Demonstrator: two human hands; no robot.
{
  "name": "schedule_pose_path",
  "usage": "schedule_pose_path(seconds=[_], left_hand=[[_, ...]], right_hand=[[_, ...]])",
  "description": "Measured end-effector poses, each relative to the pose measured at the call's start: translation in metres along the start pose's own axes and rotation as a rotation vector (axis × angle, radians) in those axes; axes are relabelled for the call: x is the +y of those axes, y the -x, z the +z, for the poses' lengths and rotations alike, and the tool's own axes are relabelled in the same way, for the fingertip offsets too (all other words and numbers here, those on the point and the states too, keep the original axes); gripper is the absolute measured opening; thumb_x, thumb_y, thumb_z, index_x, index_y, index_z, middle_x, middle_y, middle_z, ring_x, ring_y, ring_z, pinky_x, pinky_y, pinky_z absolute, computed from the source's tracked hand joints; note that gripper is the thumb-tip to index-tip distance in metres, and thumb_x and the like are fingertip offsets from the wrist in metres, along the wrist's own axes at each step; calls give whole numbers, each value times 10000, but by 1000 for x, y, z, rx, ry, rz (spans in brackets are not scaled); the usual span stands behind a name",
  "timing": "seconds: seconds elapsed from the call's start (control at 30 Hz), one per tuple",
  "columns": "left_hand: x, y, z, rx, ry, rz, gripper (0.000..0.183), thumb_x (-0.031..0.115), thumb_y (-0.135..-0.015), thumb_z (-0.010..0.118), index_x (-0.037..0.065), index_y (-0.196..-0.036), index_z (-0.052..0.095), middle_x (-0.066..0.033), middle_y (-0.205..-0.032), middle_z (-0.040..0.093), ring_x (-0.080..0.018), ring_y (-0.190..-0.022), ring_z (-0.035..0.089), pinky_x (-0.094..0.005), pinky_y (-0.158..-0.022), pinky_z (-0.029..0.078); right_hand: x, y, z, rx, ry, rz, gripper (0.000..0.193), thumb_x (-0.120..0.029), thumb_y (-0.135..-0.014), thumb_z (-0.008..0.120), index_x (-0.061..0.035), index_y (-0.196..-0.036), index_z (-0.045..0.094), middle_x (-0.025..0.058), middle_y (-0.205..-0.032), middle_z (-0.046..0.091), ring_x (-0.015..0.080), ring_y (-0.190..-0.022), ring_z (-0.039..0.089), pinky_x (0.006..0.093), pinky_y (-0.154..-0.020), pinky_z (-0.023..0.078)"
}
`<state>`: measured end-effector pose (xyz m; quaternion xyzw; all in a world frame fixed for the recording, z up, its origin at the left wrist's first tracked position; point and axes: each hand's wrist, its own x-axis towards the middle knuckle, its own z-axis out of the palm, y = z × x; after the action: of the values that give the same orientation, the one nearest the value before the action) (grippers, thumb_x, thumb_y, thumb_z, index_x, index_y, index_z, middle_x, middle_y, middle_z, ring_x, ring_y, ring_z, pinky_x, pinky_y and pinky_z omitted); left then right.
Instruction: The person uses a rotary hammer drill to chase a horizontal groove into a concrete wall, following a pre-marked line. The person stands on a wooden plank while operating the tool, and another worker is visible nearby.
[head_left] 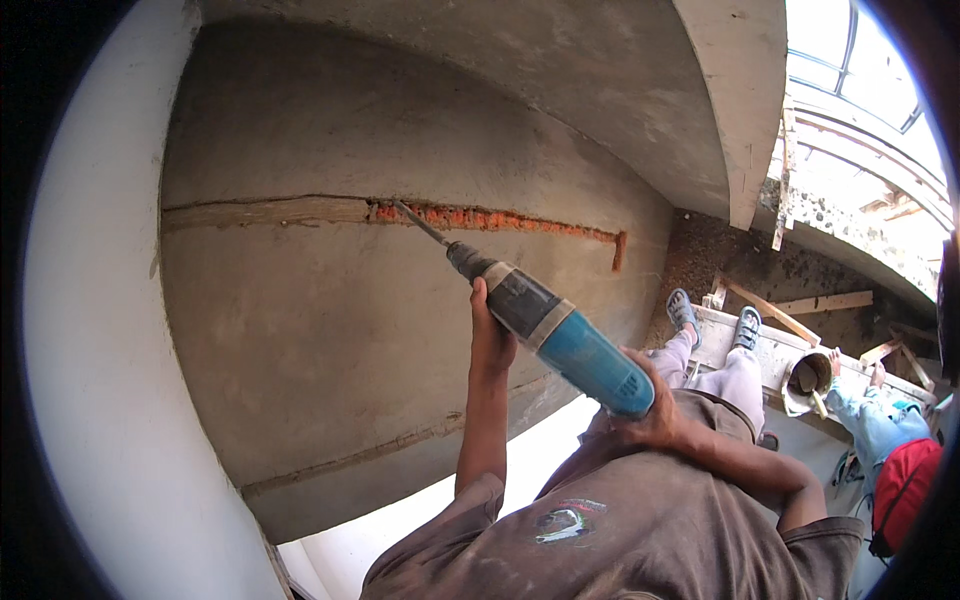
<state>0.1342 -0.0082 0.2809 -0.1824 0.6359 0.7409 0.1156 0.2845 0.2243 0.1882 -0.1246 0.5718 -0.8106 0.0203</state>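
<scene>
A blue and black rotary hammer (pixel 585 355) slants up and to the left across the middle of the view. My left hand (pixel 491 330) supports its dark front end from below, fingers partly hidden behind the tool. Its rear end sits in the grip of my right hand (pixel 655 412). The pointed chisel bit (pixel 424 224) reaches the left end of a rough groove (pixel 500 219), where orange-red brick shows through the grey plaster wall (pixel 330 310). Whether the tip presses in or only touches, I cannot tell. Left of the groove runs a plaster strip (pixel 270 211) between two scored lines.
Wooden boards (pixel 775 350) lie under my sandalled feet (pixel 746 328). A bucket (pixel 806 384) with a tool in it stands to the right. Beside it is another person (pixel 905 490) in red and light blue. A concrete beam (pixel 735 100) hangs overhead; a white wall (pixel 110 300) rises left.
</scene>
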Motion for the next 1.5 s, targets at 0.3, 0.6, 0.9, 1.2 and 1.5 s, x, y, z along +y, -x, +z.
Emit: schedule_pose_path(seconds=[0.3, 0.6, 0.9, 1.2, 1.5], left_hand=[[-2, -23, 0, 67, -21, 11, 481, 550, -1021, 441, 105, -1158, 559, -32, -1092, 647, -145, -1043, 626, -338, -929, 492], [10, 6, 27, 89, 47, 49, 524, 607, -1007, 412, 143, -1216, 537, -18, -1131, 627, -157, -1097, 597, -357, -1003, 443], [24, 0, 3, 6, 103, 26, 630, 700, -950, 431, 145, -1204, 588, -15, -1127, 654, -192, -1075, 622, -373, -987, 475], [-42, -1, 11, -198, 248, -209, 621, 714, -932, 432, 162, -1121, 645, -32, -1044, 712, -216, -986, 682, -425, -922, 536], [-58, 2, 35, -74, 368, -279, 560, 639, -933, 528, 129, -1136, 642, -40, -1082, 711, -223, -1012, 688, -422, -956, 530]], right_hand=[[37, -21, 0, 18, -249, 86, 891, -18, -710, 738, -19, -1493, 313, 140, -1378, 504, 216, -1289, 491, 350, -1075, 395], [-19, -26, -33, -63, -226, 58, 893, -29, -684, 705, -5, -1489, 320, 193, -1392, 515, 271, -1311, 500, 371, -1113, 365], [-32, -35, -8, -22, -110, 21, 881, -28, -674, 714, -81, -1481, 362, 261, -1315, 576, 380, -1241, 574, 422, -1040, 454], [-98, -9, -23, -75, 115, 208, 924, -107, -714, 703, -79, -1518, 248, 320, -1220, 597, 465, -1092, 629, 474, -941, 497], [-74, 13, -54, -83, -68, 307, 1016, -184, -735, 717, -69, -1573, 155, 259, -1447, 446, 366, -1341, 462, 424, -1150, 319]])
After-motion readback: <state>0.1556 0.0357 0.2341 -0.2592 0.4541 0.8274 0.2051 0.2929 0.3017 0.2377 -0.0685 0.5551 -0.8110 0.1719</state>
